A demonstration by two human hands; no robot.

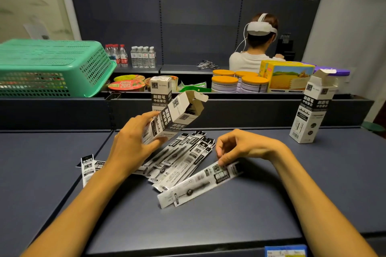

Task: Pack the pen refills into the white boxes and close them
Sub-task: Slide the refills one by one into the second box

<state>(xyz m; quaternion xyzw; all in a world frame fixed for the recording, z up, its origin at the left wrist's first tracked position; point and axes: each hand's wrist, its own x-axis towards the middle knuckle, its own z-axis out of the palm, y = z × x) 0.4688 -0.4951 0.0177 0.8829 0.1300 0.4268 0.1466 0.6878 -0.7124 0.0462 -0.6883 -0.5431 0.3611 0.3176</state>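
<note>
Left hand (133, 142) grips a tilted, open white cardboard box (171, 119) above the dark table (313, 183); right hand (236, 146) pinches a flat white-and-black refill packet (200, 183) near the pile. Loose flaps may snag the packet at the mouth.

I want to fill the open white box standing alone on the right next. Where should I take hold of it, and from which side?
Grip the open white box around its middle body, across the two narrow sides, probably coming from its left, where the right hand is nearest. It stands upright and tall on the table, so a low or mid grip should keep it from tipping; the raised top flaps look too flimsy to hold.
</note>
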